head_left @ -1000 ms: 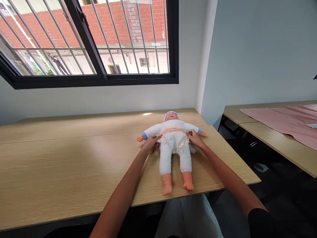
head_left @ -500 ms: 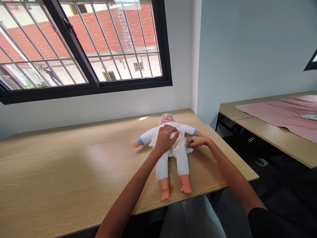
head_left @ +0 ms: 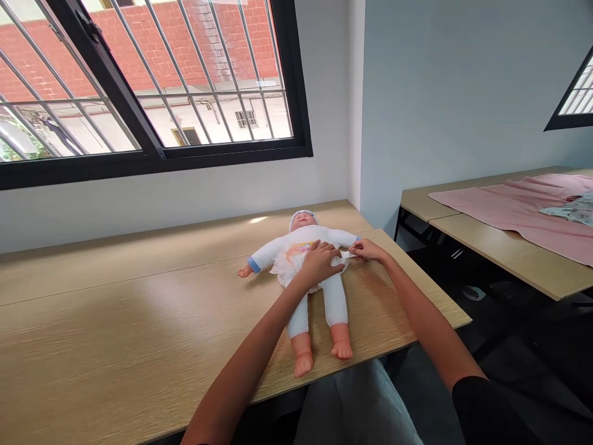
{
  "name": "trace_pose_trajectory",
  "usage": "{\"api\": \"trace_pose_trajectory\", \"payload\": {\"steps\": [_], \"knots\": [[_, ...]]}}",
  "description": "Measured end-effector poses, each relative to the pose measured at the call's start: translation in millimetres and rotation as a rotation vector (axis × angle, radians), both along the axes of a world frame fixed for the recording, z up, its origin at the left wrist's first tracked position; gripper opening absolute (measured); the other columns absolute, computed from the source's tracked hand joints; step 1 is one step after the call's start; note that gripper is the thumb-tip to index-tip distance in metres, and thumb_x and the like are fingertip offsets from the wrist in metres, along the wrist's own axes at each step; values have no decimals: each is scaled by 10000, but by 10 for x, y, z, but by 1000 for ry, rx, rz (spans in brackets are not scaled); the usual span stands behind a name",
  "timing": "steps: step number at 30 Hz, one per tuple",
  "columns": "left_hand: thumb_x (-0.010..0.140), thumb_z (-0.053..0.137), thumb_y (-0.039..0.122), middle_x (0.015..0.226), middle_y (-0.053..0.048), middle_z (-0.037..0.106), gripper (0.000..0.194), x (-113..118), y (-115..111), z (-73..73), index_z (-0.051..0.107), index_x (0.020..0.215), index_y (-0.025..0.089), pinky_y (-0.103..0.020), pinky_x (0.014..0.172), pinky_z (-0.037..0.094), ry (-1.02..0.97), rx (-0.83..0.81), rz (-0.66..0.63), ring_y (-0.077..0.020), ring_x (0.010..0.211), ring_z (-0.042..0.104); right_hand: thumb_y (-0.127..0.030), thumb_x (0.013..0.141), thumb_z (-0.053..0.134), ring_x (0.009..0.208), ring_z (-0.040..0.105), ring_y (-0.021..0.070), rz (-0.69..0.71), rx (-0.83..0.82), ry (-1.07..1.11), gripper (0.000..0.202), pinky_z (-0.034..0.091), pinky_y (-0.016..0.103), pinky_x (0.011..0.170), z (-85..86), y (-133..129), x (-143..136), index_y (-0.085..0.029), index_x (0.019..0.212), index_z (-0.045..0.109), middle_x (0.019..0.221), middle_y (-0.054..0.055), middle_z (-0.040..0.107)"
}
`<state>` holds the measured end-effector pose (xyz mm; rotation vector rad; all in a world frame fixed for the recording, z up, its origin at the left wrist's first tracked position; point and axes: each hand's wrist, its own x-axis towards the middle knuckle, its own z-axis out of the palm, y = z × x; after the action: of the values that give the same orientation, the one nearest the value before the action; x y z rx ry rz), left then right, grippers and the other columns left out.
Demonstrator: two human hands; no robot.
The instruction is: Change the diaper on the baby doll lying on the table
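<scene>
A baby doll (head_left: 334, 298) in a white suit with blue cuffs lies on its back on the wooden table (head_left: 139, 346), feet toward me. Around its middle is a white ruffled diaper (head_left: 286, 262) with a coloured print at the front. My left hand (head_left: 320, 262) rests over the front of the diaper, its fingers apart and holding nothing. At the doll's hip on the right, my right hand (head_left: 369, 250) pinches a white tab of the diaper, pulled out sideways. The doll's hand on that side is hidden behind mine.
A second table (head_left: 528, 259) at the right carries a pink cloth (head_left: 504, 207) with a patterned fabric piece (head_left: 574, 209) on it. A barred window (head_left: 185, 148) is in the wall behind. The near table edge lies just above my lap.
My right hand has moved up slightly and now holds the tab stretched out. My left hand has shifted toward it and spread over the diaper. The view has turned a little right.
</scene>
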<state>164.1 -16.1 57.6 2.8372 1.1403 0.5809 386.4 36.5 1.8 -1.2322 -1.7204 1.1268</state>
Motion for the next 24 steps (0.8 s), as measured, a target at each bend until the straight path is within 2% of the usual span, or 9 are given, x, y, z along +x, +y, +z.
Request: {"api": "trace_pose_trajectory", "payload": {"steps": [3, 8, 11, 13, 17, 21, 24], "knots": [[845, 616, 333, 975, -94, 693, 184, 10, 12, -15, 716, 944, 214, -482, 1095, 279, 22, 11, -1, -285, 1020, 596, -427, 631, 793, 501, 494, 83, -37, -26, 133, 327, 374, 204, 492, 56, -27, -10, -141, 673, 640, 564, -18, 588], [888, 565, 345, 965, -67, 702, 185, -12, 22, -31, 701, 936, 229, -460, 1093, 282, 65, 56, 1, -250, 1010, 604, -284, 614, 822, 598, 572, 106, -95, -116, 444, 327, 485, 237, 594, 191, -97, -94, -155, 870, 665, 707, 4, 656], [933, 503, 343, 973, -70, 699, 233, 3, -59, -7, 695, 941, 210, -466, 1088, 289, 132, 130, -1, -244, 1025, 593, -298, 606, 837, 635, 594, 118, -129, -101, 532, 353, 500, 247, 621, 243, -140, -196, -165, 865, 637, 725, 11, 662], [955, 465, 346, 992, -110, 693, 288, 46, -165, -4, 699, 977, 180, -475, 1051, 325, 174, 218, 24, -271, 1047, 580, -341, 601, 842, 625, 588, 117, -142, -72, 558, 388, 498, 252, 628, 265, -171, -272, -171, 870, 620, 678, -12, 635], [954, 457, 375, 1082, -209, 670, 373, 165, -380, -71, 704, 1050, 113, -515, 961, 377, 205, 378, 126, -372, 1128, 553, -419, 609, 828, 606, 570, 103, -110, 8, 532, 434, 497, 256, 637, 319, -215, -405, -170, 888, 608, 651, -46, 583], [946, 469, 392, 993, -218, 691, 395, 224, -435, -149, 729, 978, 96, -536, 910, 412, 266, 373, 110, -417, 1099, 590, -408, 668, 793, 617, 585, 112, -55, 43, 409, 364, 510, 254, 614, 453, -162, -521, -185, 888, 608, 671, -36, 586], [944, 475, 405, 972, -236, 688, 415, 223, -419, -165, 726, 990, 79, -558, 919, 410, 265, 373, 94, -441, 1142, 576, -344, 721, 754, 559, 574, 116, 47, 77, 215, 283, 463, 223, 507, 590, -82, -640, -190, 909, 609, 630, -36, 578]]}}
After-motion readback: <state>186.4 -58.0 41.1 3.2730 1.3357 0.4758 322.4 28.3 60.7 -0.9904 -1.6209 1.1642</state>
